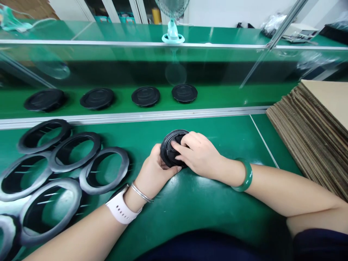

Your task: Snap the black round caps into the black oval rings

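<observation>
Green bench (190, 212) looks slick, w/ a cardboard stack (310, 136) along its right side & black rings (124, 165) crowding its left, some near the back edge. Mid-bench, my L hand (153, 168) curls round the rim of a blk round part (169, 154); my R hand (199, 154), half-closed, has fingertips on its face. Risk, I'd guess: R presses off-centre, part tips outta L's grip & skids.

On the left, you wear a perforated pale-pink watch strap (123, 210) and slim silver bangle (141, 193); on the right, a green bangle (249, 176) and dark navy sleeve (322, 243).
</observation>
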Demonstrator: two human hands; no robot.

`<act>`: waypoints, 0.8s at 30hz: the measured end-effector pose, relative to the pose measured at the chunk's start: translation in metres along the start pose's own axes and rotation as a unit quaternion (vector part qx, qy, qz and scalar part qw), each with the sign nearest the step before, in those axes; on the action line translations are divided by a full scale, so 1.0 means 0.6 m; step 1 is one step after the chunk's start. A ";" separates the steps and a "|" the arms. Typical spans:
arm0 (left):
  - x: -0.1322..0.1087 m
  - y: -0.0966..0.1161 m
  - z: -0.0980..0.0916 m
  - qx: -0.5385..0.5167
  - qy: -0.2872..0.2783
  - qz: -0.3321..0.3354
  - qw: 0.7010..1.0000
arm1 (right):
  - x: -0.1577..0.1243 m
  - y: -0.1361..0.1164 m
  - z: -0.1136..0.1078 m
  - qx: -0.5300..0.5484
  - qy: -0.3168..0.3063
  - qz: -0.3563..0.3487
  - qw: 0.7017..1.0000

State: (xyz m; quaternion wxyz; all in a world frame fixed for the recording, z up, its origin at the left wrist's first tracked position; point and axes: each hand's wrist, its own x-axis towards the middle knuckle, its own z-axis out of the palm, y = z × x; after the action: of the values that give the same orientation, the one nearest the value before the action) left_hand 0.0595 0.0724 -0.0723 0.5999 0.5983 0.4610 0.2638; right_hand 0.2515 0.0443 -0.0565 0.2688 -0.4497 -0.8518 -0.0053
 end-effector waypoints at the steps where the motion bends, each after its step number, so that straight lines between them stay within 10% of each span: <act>1: 0.001 -0.001 0.001 -0.014 0.005 -0.001 1.000 | -0.001 0.001 -0.001 0.028 0.038 0.020 0.999; 4: 0.002 -0.002 0.002 -0.051 0.008 -0.010 0.999 | -0.002 0.009 0.005 0.133 0.131 0.141 0.972; 9: -0.002 -0.006 -0.002 -0.028 -0.019 0.010 0.999 | -0.001 0.034 0.036 0.334 0.087 0.285 0.894; 24: -0.005 0.005 -0.003 0.117 0.025 0.051 0.991 | 0.001 0.032 0.052 0.435 0.106 0.348 0.824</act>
State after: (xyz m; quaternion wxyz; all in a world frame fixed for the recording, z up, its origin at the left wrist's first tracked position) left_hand 0.0574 0.0713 -0.0685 0.4995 0.6803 0.4728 0.2531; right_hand 0.2521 0.0640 -0.0876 0.5094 -0.5497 -0.5186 0.4116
